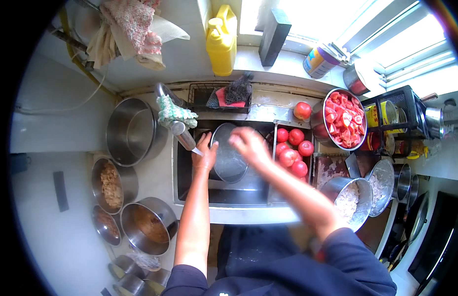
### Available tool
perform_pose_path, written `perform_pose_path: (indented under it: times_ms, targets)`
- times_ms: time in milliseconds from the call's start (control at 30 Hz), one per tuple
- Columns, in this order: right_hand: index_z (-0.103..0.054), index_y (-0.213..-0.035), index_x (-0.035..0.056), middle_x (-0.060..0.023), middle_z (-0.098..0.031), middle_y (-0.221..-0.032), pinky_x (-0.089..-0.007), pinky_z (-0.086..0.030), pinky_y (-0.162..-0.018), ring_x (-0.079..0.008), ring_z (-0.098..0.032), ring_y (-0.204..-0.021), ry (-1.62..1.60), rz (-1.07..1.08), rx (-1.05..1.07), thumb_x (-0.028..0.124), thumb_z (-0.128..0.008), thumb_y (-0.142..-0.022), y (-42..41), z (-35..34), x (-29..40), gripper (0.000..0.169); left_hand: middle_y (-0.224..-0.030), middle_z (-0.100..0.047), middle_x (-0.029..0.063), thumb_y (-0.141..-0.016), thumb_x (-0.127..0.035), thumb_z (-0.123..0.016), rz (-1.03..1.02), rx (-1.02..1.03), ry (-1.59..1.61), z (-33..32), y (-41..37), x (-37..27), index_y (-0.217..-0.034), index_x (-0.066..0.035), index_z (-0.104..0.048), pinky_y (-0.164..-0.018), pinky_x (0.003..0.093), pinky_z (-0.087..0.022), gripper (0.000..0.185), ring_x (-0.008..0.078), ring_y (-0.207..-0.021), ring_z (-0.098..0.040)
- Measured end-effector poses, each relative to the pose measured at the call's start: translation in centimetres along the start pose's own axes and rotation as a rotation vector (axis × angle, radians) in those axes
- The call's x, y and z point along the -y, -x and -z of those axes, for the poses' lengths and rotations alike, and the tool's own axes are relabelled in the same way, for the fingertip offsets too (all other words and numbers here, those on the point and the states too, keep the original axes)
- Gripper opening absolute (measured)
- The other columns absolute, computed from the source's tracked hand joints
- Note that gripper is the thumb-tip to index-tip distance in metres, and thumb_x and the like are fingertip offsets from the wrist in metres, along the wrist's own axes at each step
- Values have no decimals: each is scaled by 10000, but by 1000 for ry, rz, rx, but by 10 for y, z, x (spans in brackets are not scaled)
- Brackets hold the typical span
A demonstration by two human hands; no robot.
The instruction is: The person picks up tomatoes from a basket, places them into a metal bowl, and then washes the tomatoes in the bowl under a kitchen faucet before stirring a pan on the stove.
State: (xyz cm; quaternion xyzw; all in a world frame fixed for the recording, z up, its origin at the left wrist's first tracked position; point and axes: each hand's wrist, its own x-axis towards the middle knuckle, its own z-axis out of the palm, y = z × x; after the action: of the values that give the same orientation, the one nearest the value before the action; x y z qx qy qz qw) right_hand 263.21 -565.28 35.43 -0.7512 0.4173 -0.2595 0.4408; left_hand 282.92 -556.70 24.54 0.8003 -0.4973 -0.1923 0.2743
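Note:
A round grey metal pot [230,159] stands in the left basin of the sink [221,196]. My left hand [205,153] grips its left side, thumb at the rim, under the spout of the faucet [184,137]. A stream of water meets the back of that hand. Over the pot's right side is my right hand [249,146], blurred by motion with its fingers curled; whether anything is in them cannot be made out. Several whole tomatoes [291,151] lie in the right basin beside it.
Behind the right basin, a pot of cut tomatoes [345,120] stands near a single tomato [302,110]. A cleaver [352,165] lies by pots of pale food [347,201]. Large pots [131,131] crowd the left counter. A wire rack [219,107] holds scrubbers behind the sink.

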Motion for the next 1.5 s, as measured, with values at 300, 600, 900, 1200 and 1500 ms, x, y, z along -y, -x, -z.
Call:
perform_pose_path:
  times_ms: [300, 600, 900, 1200, 1500]
  targets:
    - [-649, -1036, 2, -258, -703, -1006, -481, -525, -822, -461, -666, -994, -301, -388, -164, 164, -661, -914, 60, -114, -40, 203, -1434, -599, 128, -1032, -293, -560, -167, 125, 113, 18, 33, -30, -1377, -100, -632, -1128, 441, -405, 402, 366, -1346, -524]
    - [-636, -1209, -59, -70, -695, -1090, -306, -503, -871, -139, -613, -981, -737, -366, -148, 246, -725, -956, 92, -77, 22, 406, -1362, -641, 106, -1067, -411, -466, 190, 251, 204, 42, -38, 20, -1374, -95, -613, -1095, 386, -423, 464, 301, -1271, -581]
    - [-692, -1104, 42, 29, -671, -928, -244, -443, -736, -72, -558, -812, -1088, -630, -367, 184, -690, -982, 108, -43, 20, 187, -1529, -440, 81, -1037, -624, -444, 296, 272, 1093, 40, 35, -27, -1617, -89, -274, -1125, 307, -355, 807, 176, -1349, -441]
    - [-545, -1316, 19, -132, -638, -1272, -493, -586, -956, -302, -639, -1165, -1390, -615, -375, 188, -575, -1036, 89, -30, 4, 329, -1438, -554, 266, -1071, -534, -386, 785, 309, 374, 48, 103, 52, -1435, 19, -530, -1182, 369, -330, 677, 341, -1446, -433]
    - [-645, -1208, 27, -31, -693, -1065, -298, -522, -819, -156, -650, -933, -861, -577, -212, 235, -749, -938, 88, -18, 0, 357, -1024, -756, 100, -1076, -323, -521, 157, -190, 750, 80, 29, -42, -1155, -16, -710, -836, 301, -521, 369, 156, -953, -693]
